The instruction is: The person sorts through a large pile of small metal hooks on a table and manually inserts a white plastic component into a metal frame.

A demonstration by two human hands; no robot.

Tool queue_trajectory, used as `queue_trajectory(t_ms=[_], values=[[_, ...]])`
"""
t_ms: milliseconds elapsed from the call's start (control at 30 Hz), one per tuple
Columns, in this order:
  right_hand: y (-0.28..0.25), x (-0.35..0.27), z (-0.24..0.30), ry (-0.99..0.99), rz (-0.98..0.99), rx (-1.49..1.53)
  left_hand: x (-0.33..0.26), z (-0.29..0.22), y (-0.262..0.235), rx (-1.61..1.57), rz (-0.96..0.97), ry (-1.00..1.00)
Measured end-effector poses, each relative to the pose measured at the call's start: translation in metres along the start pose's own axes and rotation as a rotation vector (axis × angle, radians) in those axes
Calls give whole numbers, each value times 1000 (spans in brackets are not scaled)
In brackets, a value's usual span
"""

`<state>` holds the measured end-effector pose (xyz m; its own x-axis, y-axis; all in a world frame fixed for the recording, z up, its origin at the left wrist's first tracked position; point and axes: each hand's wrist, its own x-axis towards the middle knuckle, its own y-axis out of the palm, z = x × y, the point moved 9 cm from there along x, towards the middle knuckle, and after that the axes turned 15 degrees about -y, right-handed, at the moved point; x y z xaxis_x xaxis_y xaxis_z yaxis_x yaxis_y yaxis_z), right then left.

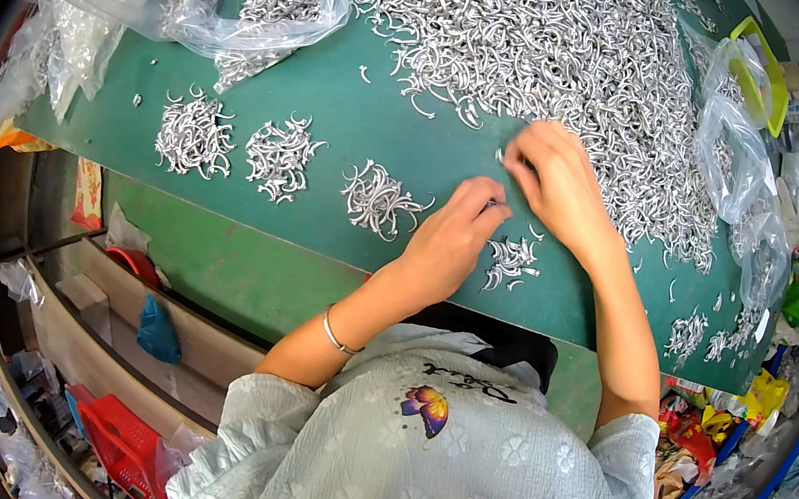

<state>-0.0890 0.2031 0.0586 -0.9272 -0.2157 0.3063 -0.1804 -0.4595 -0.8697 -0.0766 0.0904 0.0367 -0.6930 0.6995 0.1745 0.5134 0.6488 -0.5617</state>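
A large heap of small curved silver metal pieces (547,47) covers the far middle and right of the green table (302,227). My right hand (559,175) is at the heap's near edge, fingers bent and pinched, with a small silver piece showing at its fingertips. Nearer to me, my left hand (457,232) is closed, thumb against fingers; what it holds is too small to make out. Just right of the left hand lies a small loose pile (511,262) of the same pieces. Three larger piles, a left one (195,134), a middle one (282,158) and a right one (381,199), stand in a row to the left.
An open clear plastic bag (269,15) with silver pieces stands at the far left. More clear bags (734,162) and a yellow-green basket (761,75) line the right side. Small piles (686,336) lie near the right corner. A red basket (121,445) is below at left.
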Motion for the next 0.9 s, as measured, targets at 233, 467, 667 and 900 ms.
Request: queue_trajectory(t_ms=[233,467,667,900], values=[[-4,26,-6,-68,-201,7,4,-15,0,176,-39,116],[2,19,-3,-153,-134,-195,1,-5,2,66,-14,65],[6,37,5,-198,-154,-230,3,-7,3,43,-12,75],[-4,21,0,-148,-132,-156,3,-6,1,29,-15,58]])
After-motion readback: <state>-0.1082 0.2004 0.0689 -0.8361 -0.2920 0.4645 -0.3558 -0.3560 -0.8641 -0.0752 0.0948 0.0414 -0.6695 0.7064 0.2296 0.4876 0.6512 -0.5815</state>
